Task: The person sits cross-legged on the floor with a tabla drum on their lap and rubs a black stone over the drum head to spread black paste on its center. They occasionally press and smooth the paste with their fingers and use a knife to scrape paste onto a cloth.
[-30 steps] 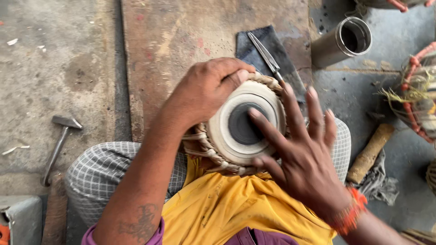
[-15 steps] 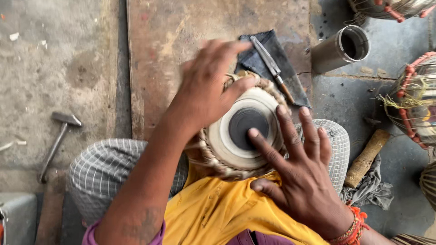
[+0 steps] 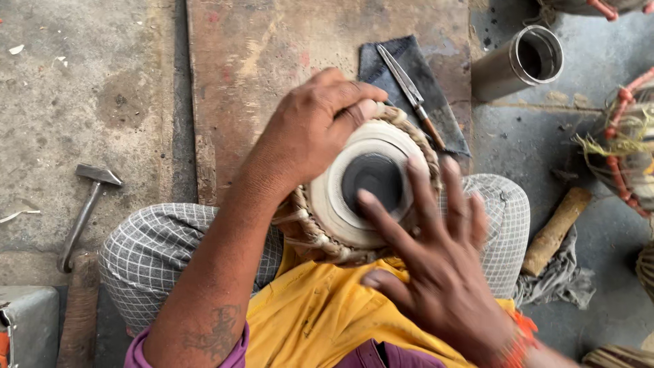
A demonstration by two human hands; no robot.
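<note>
A small hand drum (image 3: pixel 340 204) with a pale skin, a black centre patch and a braided rim rests in my lap between checkered-cloth knees. My left hand (image 3: pixel 310 129) curls over the drum's far-left rim, thumb pressed on the edge of the skin. My right hand (image 3: pixel 429 266) is spread with fingers apart, its fingertips lying on the skin near the black patch and the right rim. Neither hand holds a tool.
A flat metal blade tool (image 3: pixel 409 88) lies on a dark cloth (image 3: pixel 446 123) on a worn wooden board (image 3: pixel 272 54). A hammer (image 3: pixel 85 211) lies left on the concrete. A metal cylinder (image 3: pixel 524 61), a wooden peg (image 3: pixel 557 228) and another laced drum (image 3: pixel 627 143) sit right.
My left hand lifted off the rim half a second ago and has come back down curled over the far-left edge. My right hand's fingers stay spread on the skin, shifted slightly.
</note>
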